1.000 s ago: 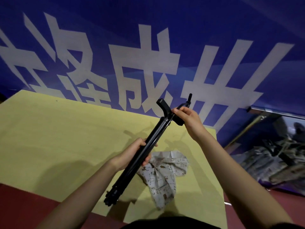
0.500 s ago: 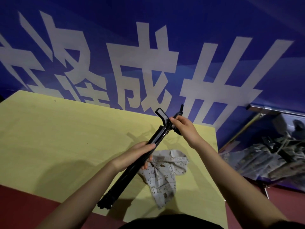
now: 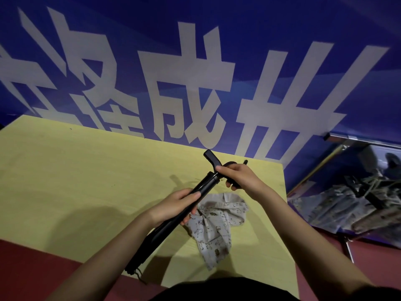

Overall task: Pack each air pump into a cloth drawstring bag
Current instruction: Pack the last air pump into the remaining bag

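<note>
Head view shows the yellow surface (image 3: 65,181) running wide and bare to my left, its back edge against the blue banner (image 3: 217,61) and its right edge just past my right forearm. Across its near right part I hold the black air pump (image 3: 173,216) slanted above it, foot end over the near edge. My left hand (image 3: 173,208) wraps the barrel and my right hand (image 3: 239,178) grips the handle end, while the patterned cloth drawstring bag (image 3: 217,224) lies crumpled beneath.

You work in dim, bluish light; soft shadows of your arms fall leftward on the pale yellow wooden surface (image 3: 65,170). Wide-angle distortion bends the edges, and detail is slightly soft.
</note>
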{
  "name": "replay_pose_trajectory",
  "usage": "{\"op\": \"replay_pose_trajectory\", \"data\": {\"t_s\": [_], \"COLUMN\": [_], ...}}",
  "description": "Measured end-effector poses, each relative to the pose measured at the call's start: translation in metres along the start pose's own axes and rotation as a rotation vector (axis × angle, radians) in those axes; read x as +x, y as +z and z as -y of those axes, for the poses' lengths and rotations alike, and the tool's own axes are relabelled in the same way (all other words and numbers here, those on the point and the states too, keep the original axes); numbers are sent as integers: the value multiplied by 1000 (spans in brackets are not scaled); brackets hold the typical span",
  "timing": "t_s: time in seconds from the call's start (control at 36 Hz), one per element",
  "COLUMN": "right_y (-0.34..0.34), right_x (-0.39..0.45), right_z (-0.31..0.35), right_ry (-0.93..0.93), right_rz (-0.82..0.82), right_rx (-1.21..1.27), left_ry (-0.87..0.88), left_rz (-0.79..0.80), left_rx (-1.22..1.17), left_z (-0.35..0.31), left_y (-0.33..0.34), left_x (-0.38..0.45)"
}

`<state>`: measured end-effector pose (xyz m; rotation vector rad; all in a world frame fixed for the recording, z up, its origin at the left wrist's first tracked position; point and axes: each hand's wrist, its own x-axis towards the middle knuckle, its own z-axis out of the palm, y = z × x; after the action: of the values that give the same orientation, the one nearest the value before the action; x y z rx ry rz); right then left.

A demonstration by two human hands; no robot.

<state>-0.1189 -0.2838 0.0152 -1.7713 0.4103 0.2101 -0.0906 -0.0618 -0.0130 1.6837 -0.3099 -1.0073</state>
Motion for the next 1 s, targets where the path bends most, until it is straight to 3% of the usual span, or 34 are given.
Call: {"op": "replay_pose_trajectory", "data": {"t_s": [0.14,0.44,0.58,0.67,0.81,0.89,1.0], "right_y": [5,6,17,28,35,40,43], "right_x": [0,2,0,-4,-5,-5,5], "right_z": [-8,-24,-34,-39,-38,-27,-13], "right_ry": [-46,39,133,208,240,229,161], "right_rz": [-56,-136,-308,-255,-132,-42,-160], "right_rx": [51,121,337,577,721,623,441], "left_ry": [-33,-24,-22,15,31,1,-20], "left_rz": [-23,-1,-41,-116,-210,-218,-176], "left_rx": [-4,51,41,96,155,143,211], "left_z": [1,0,-3,-6,-13,-18,-25], "left_y": [0,0,3,11,19,21,17], "left_x": [1,6,11,15,19,22,26]}}
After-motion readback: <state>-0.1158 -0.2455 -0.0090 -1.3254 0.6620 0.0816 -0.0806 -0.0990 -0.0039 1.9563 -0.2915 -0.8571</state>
